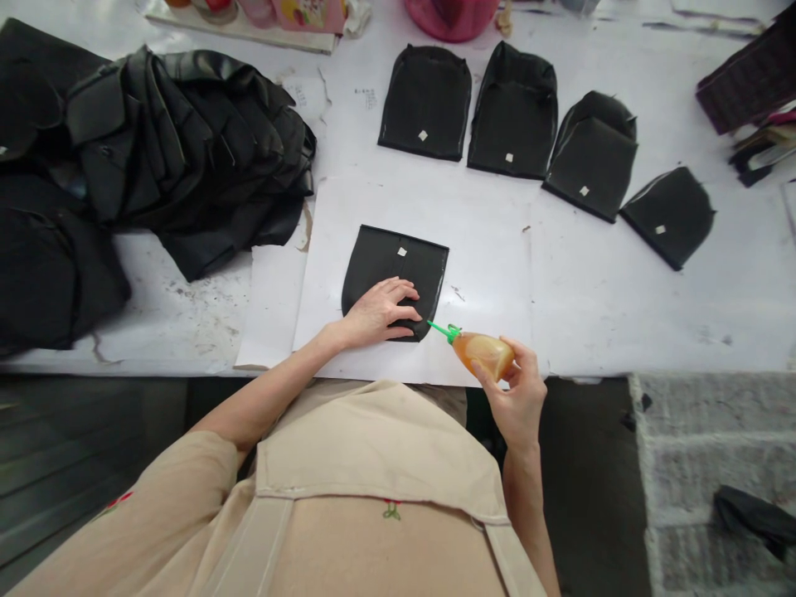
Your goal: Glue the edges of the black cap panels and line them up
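Note:
A black leather-like piece (pixel 379 261) with a small pale square near its far edge lies flat in front of me. On its lower half rests my left hand (pixel 381 313), palm down with the fingers spread. My right hand (pixel 517 390) grips a squeeze bottle (pixel 482 355) of amber liquid, tilted to the left. The bottle's thin green nozzle (pixel 443 329) points at the piece's right edge, close to the lower corner. A shiny line runs along that right edge. I cannot tell whether the tip touches the material.
A heap of black pieces (pixel 186 141) covers the table's left side. Several similar black pieces (pixel 511 116) lie in an arc at the back right. Behind them stands a pink container (pixel 451 16). A dark box (pixel 743 79) is at far right. The table's front edge (pixel 584 379) is near my apron.

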Tool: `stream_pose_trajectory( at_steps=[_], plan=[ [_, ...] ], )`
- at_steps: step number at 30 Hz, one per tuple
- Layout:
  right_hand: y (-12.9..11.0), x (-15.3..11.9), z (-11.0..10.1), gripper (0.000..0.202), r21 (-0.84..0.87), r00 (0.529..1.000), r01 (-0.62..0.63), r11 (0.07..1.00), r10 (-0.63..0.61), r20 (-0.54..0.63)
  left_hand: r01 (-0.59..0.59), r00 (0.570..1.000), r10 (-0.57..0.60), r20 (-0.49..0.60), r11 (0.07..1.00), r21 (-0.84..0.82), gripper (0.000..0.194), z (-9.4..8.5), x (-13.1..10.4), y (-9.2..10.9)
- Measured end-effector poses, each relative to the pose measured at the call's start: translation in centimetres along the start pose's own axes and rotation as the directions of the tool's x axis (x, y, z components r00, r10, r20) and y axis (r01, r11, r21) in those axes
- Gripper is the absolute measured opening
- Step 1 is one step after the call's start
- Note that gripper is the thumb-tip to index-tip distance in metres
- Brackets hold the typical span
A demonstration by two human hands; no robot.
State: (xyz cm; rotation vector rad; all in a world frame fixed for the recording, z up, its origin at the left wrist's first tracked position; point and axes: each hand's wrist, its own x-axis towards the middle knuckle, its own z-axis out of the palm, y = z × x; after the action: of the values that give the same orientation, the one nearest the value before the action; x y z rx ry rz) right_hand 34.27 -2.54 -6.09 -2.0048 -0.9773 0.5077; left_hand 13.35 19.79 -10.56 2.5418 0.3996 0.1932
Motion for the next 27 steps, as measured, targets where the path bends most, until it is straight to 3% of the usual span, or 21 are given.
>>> stream_pose_trajectory(
  at_steps=[9,27],
  plan=[
    [-0.2,-1.3,-0.5,0.053,-0.029,1.0,-0.02,0.999,0.019,-0.003,0.009,1.0,-0.009,-0.004,1.0,0.002,0.021,0.1,0.0,0.0],
    [0.1,-2.8,-0.3,0.052,0.091,0.995,-0.094,0.991,0.092,0.033,-0.027,0.998,0.028,-0.056,1.0,0.009,0.02,0.3,-0.1,-0.2]
  ],
)
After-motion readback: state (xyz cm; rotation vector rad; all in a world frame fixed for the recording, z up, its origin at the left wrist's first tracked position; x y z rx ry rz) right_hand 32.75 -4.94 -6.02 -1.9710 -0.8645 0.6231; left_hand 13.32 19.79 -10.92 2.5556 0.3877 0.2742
